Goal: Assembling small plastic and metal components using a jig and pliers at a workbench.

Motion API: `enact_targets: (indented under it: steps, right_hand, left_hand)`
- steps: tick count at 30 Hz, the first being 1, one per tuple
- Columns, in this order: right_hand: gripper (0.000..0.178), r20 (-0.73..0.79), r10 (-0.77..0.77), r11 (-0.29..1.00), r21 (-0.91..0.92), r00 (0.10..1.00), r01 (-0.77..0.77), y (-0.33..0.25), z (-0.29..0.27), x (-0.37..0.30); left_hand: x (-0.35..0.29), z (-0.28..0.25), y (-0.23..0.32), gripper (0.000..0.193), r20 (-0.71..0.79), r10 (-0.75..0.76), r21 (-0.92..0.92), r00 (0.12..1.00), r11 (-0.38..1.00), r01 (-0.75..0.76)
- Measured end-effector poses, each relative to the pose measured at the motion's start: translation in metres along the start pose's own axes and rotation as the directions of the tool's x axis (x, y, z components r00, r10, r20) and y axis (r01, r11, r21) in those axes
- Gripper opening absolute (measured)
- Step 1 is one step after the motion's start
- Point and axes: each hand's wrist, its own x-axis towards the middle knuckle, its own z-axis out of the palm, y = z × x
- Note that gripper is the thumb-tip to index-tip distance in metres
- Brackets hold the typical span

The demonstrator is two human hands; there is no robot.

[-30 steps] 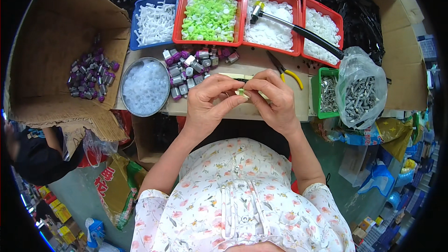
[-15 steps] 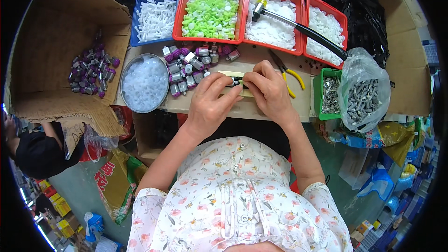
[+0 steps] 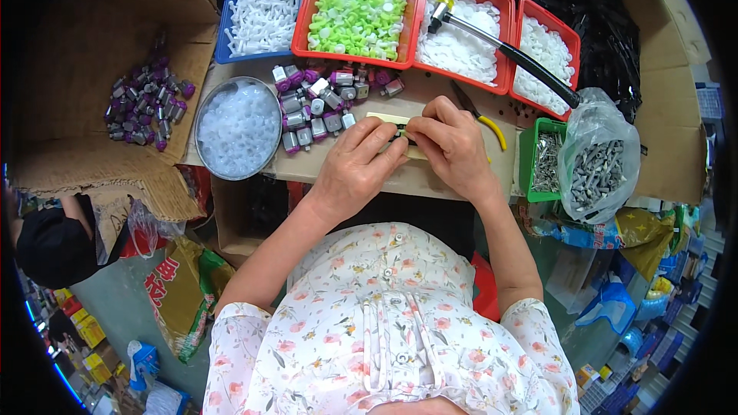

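As the left hand (image 3: pixel 357 167) and right hand (image 3: pixel 455 150) curl their fingers over a small black part (image 3: pixel 399 131) on a pale yellow rectangular block (image 3: pixel 387 117) atop the brown worktop (image 3: pixel 415 181), whether they grip it is hidden; steady, even fingertip pressure likely serves best.

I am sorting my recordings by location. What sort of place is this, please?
Probably a workshop for assembling parts by hand: bins of small pieces stand in a row, a hammer lies across two of them, and purple-and-grey parts lie piled near the left hand.
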Motion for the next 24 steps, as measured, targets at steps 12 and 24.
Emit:
enact_targets:
  steps: [12, 24]
  right_hand:
    - [0.015, 0.019, 0.174, 0.976, 0.128, 0.985, -0.175, -0.008, -0.002, -0.001]
    - [0.008, -0.329, 0.52, 0.749, -0.269, 0.789, -0.605, 0.023, -0.115, -0.099]
  left_hand:
    - [0.005, 0.0, 0.003, 0.028, -0.01, -0.016, -0.006, 1.0, 1.0, 0.016]
    - [0.08, -0.016, -0.005, 0.014, 0.058, -0.018, -0.145, 0.998, 0.989, 0.027]
